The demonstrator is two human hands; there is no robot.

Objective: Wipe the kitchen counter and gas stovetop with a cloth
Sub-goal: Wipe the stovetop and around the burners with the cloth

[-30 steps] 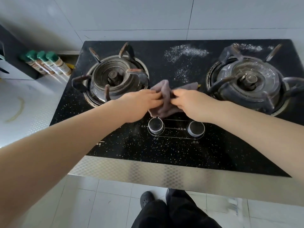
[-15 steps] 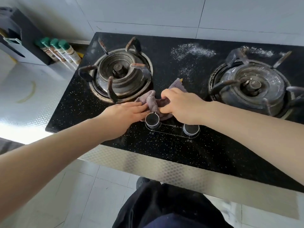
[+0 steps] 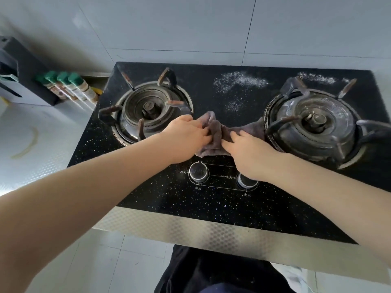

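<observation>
A crumpled grey-purple cloth (image 3: 215,132) lies on the black speckled gas stovetop (image 3: 211,206), between the left burner (image 3: 148,108) and the right burner (image 3: 313,123). My left hand (image 3: 186,136) grips the cloth's left side. My right hand (image 3: 247,153) presses and holds its right side, and a flap of cloth reaches toward the right burner's ring. White powder (image 3: 239,81) is scattered on the glass behind the cloth, with more powder (image 3: 317,78) behind the right burner.
Two control knobs (image 3: 197,171) (image 3: 246,181) sit just in front of my hands. Several green-capped spice bottles (image 3: 72,87) and a dark box (image 3: 23,70) stand on the steel counter (image 3: 42,132) at the left. The counter's front edge (image 3: 190,231) runs below.
Both hands moved with the cloth from beside the left burner and left knob toward the middle, and the cloth spread out rightward to the right burner. The camera view shifted.
</observation>
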